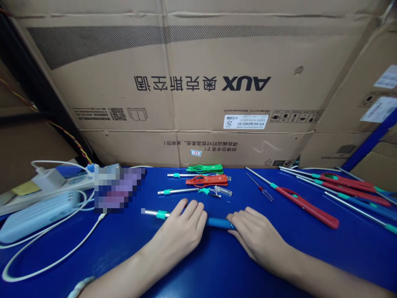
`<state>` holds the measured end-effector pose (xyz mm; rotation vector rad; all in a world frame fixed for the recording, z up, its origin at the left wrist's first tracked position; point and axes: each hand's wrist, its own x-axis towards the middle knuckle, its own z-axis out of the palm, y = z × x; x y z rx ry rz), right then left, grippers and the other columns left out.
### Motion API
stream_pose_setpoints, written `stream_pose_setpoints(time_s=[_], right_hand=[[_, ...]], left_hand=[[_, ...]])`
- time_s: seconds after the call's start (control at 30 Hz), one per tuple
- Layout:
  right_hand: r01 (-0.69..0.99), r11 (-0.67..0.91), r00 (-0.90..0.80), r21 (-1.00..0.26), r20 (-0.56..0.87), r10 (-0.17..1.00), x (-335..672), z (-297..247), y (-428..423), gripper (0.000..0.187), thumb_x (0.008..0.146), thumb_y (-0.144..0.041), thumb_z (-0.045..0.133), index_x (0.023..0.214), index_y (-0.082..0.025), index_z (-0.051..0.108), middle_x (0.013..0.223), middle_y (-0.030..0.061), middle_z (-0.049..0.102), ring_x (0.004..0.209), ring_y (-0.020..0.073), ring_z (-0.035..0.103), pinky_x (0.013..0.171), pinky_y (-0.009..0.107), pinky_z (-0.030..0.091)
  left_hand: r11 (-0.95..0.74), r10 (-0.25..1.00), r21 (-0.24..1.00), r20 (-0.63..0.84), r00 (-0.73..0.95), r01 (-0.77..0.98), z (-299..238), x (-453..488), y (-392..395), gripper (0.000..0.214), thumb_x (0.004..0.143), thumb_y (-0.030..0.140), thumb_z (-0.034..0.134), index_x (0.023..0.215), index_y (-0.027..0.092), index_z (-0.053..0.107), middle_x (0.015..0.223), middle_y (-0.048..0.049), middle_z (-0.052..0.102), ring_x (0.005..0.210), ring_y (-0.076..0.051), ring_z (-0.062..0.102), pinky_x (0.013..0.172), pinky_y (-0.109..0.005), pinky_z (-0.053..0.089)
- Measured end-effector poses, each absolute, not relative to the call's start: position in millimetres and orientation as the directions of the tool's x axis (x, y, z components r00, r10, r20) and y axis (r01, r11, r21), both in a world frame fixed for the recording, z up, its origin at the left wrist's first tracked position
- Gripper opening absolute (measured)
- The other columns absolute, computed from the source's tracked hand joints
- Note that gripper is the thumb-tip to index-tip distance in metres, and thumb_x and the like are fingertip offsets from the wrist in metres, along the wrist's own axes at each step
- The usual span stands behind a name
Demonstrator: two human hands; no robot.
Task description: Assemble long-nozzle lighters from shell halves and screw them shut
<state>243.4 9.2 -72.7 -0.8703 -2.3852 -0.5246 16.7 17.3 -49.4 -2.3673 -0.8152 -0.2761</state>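
A long lighter with a blue handle (218, 223) and a metal tube with a teal collar (161, 214) lies across the blue table (198, 265). My left hand (181, 231) rests on its middle, fingers flat and together, covering part of it. At the handle's right end lies my right hand (259, 238), palm down, fingertips touching the handle. Neither hand is closed around it.
Behind the hands lie green (205, 169) and red (206, 180) lighter shells, loose metal tubes and a small screwdriver (262, 188). Several assembled red lighters (305, 205) lie at the right. A power strip (43, 186), power bank and white cables sit left. Cardboard boxes (192, 82) wall the back.
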Motion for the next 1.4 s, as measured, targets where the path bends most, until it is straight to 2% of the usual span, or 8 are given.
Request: stream_pose_setpoints(time_s=[0.17,0.37,0.53,0.63,0.83,0.97,1.17,1.4], right_hand=[[0.635,0.765,-0.659,0.109,0.594,0.462,241.7,-68.2,2.6,0.024,0.098,-0.018,0.036,0.101,-0.012,0.059,0.081,0.0069,0.070,0.068,0.0181,0.063,0.072,0.033,0.043],[0.691,0.685,-0.652,0.232,0.609,0.451,233.2,-71.8,-3.3,0.036,0.101,-0.023,0.027,0.107,-0.009,0.060,0.085,0.0082,0.071,0.076,0.0225,0.065,0.080,0.039,0.039],[0.663,0.667,-0.710,0.342,0.570,0.414,232.1,-70.2,-5.8,0.039,0.102,-0.021,0.025,0.106,-0.008,0.062,0.077,0.0080,0.069,0.067,0.0212,0.063,0.074,0.038,0.041],[0.655,0.672,-0.718,0.345,0.562,0.411,232.9,-68.7,-6.5,0.036,0.101,-0.016,0.028,0.102,-0.009,0.063,0.078,0.0089,0.069,0.066,0.0204,0.063,0.071,0.036,0.042],[0.678,0.687,-0.674,0.261,0.593,0.441,237.9,-72.3,3.0,0.042,0.104,-0.024,0.022,0.096,-0.013,0.062,0.074,0.0057,0.069,0.065,0.0170,0.064,0.069,0.032,0.041],[0.746,0.631,-0.607,0.216,0.609,0.510,249.4,-73.7,19.1,0.044,0.104,-0.030,0.023,0.091,-0.015,0.063,0.074,0.0064,0.070,0.061,0.0164,0.063,0.064,0.030,0.040],[0.786,0.580,-0.583,0.214,0.569,0.579,259.1,-72.1,31.6,0.049,0.104,-0.034,0.020,0.087,-0.016,0.061,0.070,0.0050,0.068,0.057,0.0162,0.060,0.058,0.029,0.035],[0.801,0.559,-0.569,0.214,0.563,0.600,258.1,-72.5,29.7,0.048,0.104,-0.034,0.019,0.087,-0.017,0.060,0.070,0.0046,0.067,0.058,0.0156,0.060,0.060,0.029,0.034]], left_hand=[[-0.618,0.509,-0.455,0.391,0.767,0.641,-49.7,18.4,13.3,0.022,0.088,0.002,0.039,0.097,0.009,0.057,0.098,-0.0135,0.061,0.093,-0.028,0.055,0.088,-0.043,0.039],[-0.624,0.483,-0.430,0.444,0.755,0.652,-54.8,23.1,6.7,0.027,0.088,0.002,0.035,0.103,0.009,0.057,0.105,-0.0144,0.062,0.101,-0.028,0.055,0.093,-0.043,0.036],[-0.685,0.391,-0.410,0.490,0.779,0.602,-61.0,25.2,1.0,0.026,0.091,0.006,0.036,0.106,0.009,0.057,0.103,-0.0125,0.063,0.102,-0.026,0.055,0.097,-0.042,0.033],[-0.712,0.370,-0.396,0.489,0.790,0.579,-64.3,25.0,0.6,0.021,0.092,0.009,0.041,0.106,0.009,0.057,0.102,-0.0123,0.063,0.102,-0.026,0.055,0.099,-0.042,0.031],[-0.698,0.429,-0.347,0.497,0.754,0.627,-60.1,23.1,3.9,0.020,0.095,0.019,0.048,0.111,0.013,0.059,0.111,-0.0096,0.064,0.111,-0.026,0.053,0.100,-0.042,0.032],[-0.600,0.555,-0.279,0.529,0.642,0.749,-43.4,14.0,14.7,0.035,0.095,0.032,0.052,0.125,0.015,0.053,0.127,-0.0106,0.058,0.120,-0.031,0.048,0.100,-0.047,0.032],[-0.558,0.647,-0.279,0.443,0.621,0.781,-29.1,-13.5,47.7,0.033,0.095,0.029,0.051,0.121,0.009,0.055,0.122,-0.0165,0.057,0.118,-0.035,0.047,0.098,-0.053,0.031],[-0.621,0.633,-0.297,0.355,0.688,0.725,-25.2,-27.7,60.9,0.026,0.099,0.031,0.044,0.114,0.015,0.057,0.116,-0.0144,0.058,0.120,-0.032,0.044,0.099,-0.053,0.028]])
